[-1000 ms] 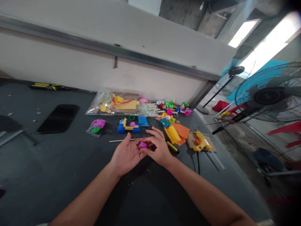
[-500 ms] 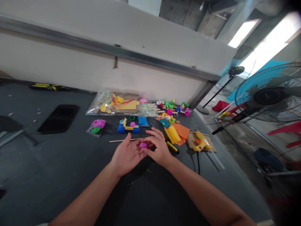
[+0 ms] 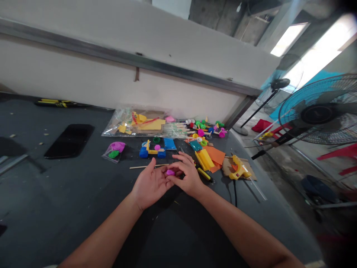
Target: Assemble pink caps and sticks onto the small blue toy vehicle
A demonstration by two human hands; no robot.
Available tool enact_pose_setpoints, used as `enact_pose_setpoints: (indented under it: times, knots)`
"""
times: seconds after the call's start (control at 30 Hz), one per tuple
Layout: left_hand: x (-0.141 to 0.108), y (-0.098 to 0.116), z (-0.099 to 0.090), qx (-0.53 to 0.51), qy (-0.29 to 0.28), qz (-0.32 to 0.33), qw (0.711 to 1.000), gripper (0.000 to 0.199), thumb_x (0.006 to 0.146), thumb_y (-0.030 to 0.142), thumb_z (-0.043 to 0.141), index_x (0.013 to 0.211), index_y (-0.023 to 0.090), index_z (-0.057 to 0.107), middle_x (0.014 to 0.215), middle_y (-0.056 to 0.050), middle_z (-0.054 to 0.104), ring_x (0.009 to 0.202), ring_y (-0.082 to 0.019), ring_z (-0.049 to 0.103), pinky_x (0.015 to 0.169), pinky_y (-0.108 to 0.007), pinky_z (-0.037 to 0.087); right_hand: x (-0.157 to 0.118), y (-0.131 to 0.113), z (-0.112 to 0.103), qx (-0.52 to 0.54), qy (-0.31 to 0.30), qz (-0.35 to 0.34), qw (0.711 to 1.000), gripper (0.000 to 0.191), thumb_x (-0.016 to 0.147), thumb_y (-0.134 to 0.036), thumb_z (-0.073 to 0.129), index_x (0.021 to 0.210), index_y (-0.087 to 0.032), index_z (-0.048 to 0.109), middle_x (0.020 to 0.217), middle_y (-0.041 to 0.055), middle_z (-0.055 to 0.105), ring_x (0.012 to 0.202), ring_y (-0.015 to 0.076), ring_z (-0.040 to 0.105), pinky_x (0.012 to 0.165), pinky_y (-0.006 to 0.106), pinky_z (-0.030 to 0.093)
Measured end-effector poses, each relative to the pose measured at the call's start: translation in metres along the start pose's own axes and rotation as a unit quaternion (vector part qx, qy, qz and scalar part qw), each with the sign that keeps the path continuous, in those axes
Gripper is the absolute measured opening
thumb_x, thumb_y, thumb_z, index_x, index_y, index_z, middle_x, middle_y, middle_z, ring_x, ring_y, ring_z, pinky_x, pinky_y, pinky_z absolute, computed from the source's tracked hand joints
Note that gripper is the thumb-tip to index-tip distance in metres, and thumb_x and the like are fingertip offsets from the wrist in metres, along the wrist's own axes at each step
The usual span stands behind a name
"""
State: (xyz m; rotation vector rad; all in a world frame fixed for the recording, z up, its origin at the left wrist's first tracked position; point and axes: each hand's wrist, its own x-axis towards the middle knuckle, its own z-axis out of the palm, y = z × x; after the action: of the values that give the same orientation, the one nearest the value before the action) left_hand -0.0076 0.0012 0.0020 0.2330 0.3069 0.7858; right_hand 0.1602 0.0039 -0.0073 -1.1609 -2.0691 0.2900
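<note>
A small lump of purple modelling clay [image 3: 170,172] lies on the fingers of my left hand [image 3: 150,185], which is palm up with its fingers stretched out. From the right, my right hand [image 3: 187,175] bends over it, thumb and fingertips pinching the lump. Both hands hover above the dark table [image 3: 92,208]. Just beyond them is a thin wooden stick [image 3: 147,166]. Further back sits a small blue and yellow clay model [image 3: 152,150]. To its left, a clear bag [image 3: 114,152] contains purple and green clay.
A glue gun [image 3: 238,169] rests on cardboard at the right, near a yellow-handled cutter [image 3: 205,174] and orange sheets [image 3: 214,156]. Clear packaging [image 3: 134,123] and several colourful clay pieces [image 3: 200,132] line the back. A black phone [image 3: 69,140] lies left; a fan [image 3: 318,113] stands right.
Almost nothing differs. The fingers of my right hand have shifted very slightly around the purple clay.
</note>
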Motion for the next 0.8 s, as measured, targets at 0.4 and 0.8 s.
enact_pose_setpoints:
  times: [0.4, 0.8]
  knots:
    - [0.0007, 0.0003, 0.0000, -0.012, 0.009, 0.007, 1.000, 0.057, 0.092, 0.048, 0.025, 0.105, 0.006, 0.060, 0.100, -0.021, 0.064, 0.101, -0.027, 0.059, 0.085, -0.038, 0.046, -0.0003, 0.0020, 0.0014, 0.012, -0.002, 0.009, 1.000, 0.027, 0.072, -0.042, 0.070, 0.093, -0.025, 0.067, 0.119, 0.0061, 0.057, 0.126, 0.0257, 0.038, 0.103, 0.046, 0.034]
    - [0.0009, 0.0000, 0.0001, -0.012, 0.006, 0.014, 1.000, 0.056, 0.092, 0.046, 0.027, 0.107, 0.005, 0.060, 0.097, -0.019, 0.065, 0.093, -0.025, 0.061, 0.083, -0.037, 0.046, -0.0003, 0.0014, 0.0019, 0.011, 0.001, 0.010, 1.000, 0.020, 0.073, -0.039, 0.070, 0.087, -0.025, 0.067, 0.117, 0.0054, 0.058, 0.126, 0.0255, 0.039, 0.103, 0.045, 0.033]
